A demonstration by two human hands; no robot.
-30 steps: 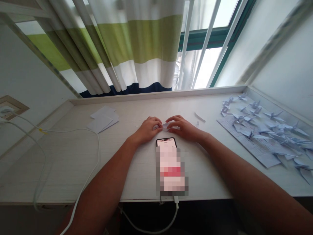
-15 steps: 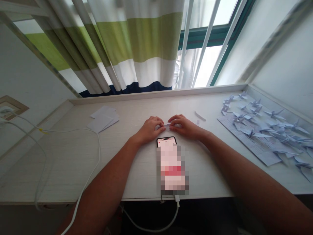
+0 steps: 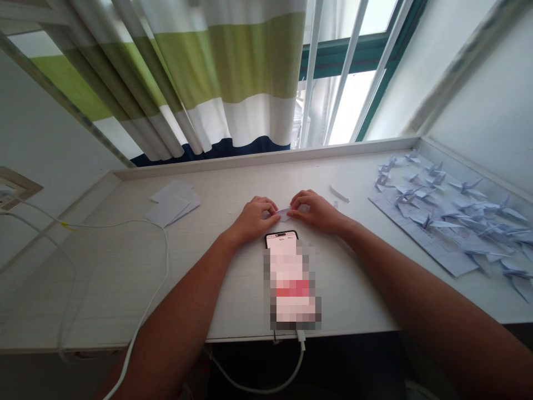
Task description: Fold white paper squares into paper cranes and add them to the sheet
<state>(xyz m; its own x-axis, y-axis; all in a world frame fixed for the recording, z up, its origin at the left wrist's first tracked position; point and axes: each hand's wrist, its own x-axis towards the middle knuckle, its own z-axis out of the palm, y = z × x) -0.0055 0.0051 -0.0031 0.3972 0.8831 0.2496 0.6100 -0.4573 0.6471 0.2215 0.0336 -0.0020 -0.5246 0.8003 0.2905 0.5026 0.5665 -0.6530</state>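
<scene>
A small folded piece of pale paper (image 3: 285, 213) lies on the white desk (image 3: 216, 278), pinched between both hands. My left hand (image 3: 255, 218) has its fingers curled, thumb and fingertips pressing the paper's left end. My right hand (image 3: 315, 210) is curled too, gripping the paper's right end. Most of the paper is hidden under the fingers. Just in front of the hands lies a phone (image 3: 290, 280) with its screen lit.
A stack of paper squares (image 3: 173, 204) lies at the back left. Several folded paper cranes (image 3: 453, 216) cover a printed sheet on the right. A small paper strip (image 3: 340, 194) lies behind my right hand. White cables (image 3: 156, 289) cross the left side; a striped curtain (image 3: 216, 83) hangs behind.
Both hands stay on the paper with slight finger shifts along its fold. The view has tilted down a little.
</scene>
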